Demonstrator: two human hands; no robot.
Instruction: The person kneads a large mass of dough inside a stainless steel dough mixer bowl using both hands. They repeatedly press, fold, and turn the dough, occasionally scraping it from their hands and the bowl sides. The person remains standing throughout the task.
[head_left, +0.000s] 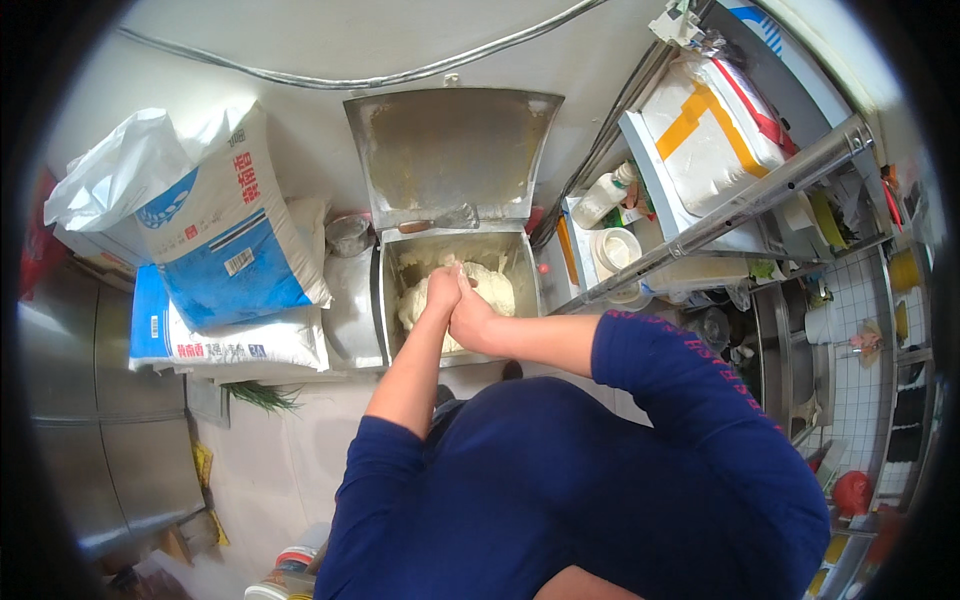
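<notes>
Pale dough (491, 289) lies in the open metal bin of a dough mixer (530, 262) in front of me. Over it, my left hand (444, 289) and my right hand (474, 319) are pressed together, the fingers meeting near the dough's middle. Whether either hand grips some dough between the fingers is hidden. Behind the bin the metal lid (454, 154) stands raised. A scraper with a wooden handle (439, 220) rests along the bin's back edge.
Flour sacks (232, 225) are stacked at the left, beside a metal bowl (349, 235). At the right, a metal rack (720, 214) holds a plastic bottle (604, 196), a white tub (617, 249) and a taped white foam box (709, 142). Green stalks (264, 396) stick out below the sacks.
</notes>
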